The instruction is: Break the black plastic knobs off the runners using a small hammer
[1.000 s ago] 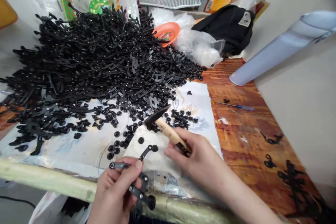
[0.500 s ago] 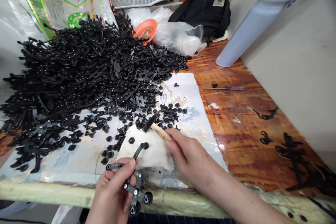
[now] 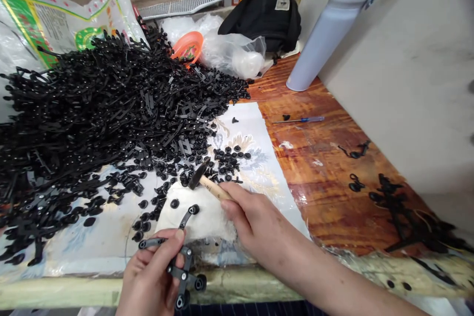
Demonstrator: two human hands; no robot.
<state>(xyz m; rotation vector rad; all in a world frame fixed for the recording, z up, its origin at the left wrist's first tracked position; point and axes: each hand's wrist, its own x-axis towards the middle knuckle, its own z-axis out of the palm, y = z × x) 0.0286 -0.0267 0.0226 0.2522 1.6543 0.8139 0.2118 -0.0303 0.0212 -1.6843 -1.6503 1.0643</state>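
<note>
Hammer (image 3: pixel 209 186), gripped in right hand (image 3: pixel 255 213); black linkage (image 3: pixel 184 275), gripped in left hand (image 3: pixel 157 265), upper tip (image 3: pixel 191 210) now shifted over cap (image 3: pixel 196 208), seemingly aligned.

A pale grey wall (image 3: pixel 418 69) stands along the right edge of a glossy, reddish-brown, wood-grained tabletop (image 3: pixel 314 143).

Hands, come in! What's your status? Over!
Left hand: gripping black linkage. Right hand: holding hammer. One separate black cap lying on white pad.

Workshop bench (image 3: pixel 296 163), hammer (image 3: pixel 210 186), screwdriver (image 3: pixel 313 119), heaped black parts (image 3: pixel 111 101)
</note>
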